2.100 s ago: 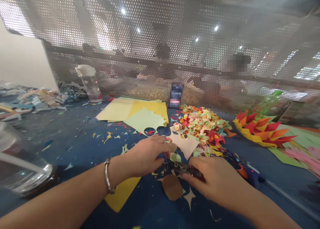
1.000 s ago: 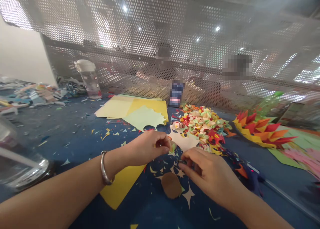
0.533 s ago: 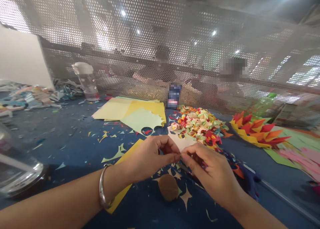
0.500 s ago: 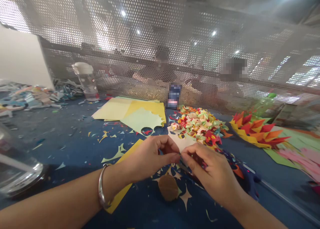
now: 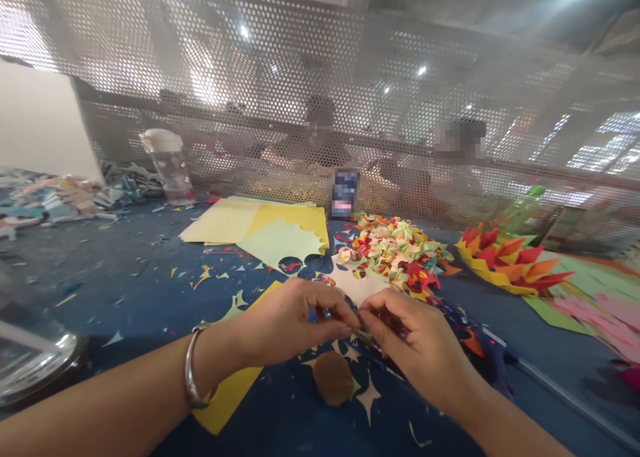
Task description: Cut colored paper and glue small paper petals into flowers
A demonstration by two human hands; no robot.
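My left hand (image 5: pixel 305 317), with a silver bangle at the wrist, pinches thumb against fingers above the middle of the table. Its fingertips meet those of my right hand (image 5: pixel 405 324), which is pinched as well. Whatever lies between the fingertips is too small and hidden to name. Below them, a round brown disc (image 5: pixel 333 378) rests on the dark blue tabletop beside a pale star-shaped paper scrap (image 5: pixel 369 397). Beneath my left wrist lies a yellow paper strip (image 5: pixel 233 398). Just beyond the hands is a pale pink sheet with cut edges (image 5: pixel 357 280).
A heap of small folded paper pieces (image 5: pixel 400 247) lies behind my right hand. Yellow and pale green sheets (image 5: pixel 273 234) are at back left, near a phone (image 5: pixel 345 194) and a lidded cup (image 5: pixel 170 170). Pointed red-orange folded paper (image 5: pixel 513 260) sits right, before a perforated metal screen (image 5: pixel 280 64).
My hands stay together at the fingertips, with slight shifts of the fingers. The whole view has shifted a little; nothing on the table has visibly moved.
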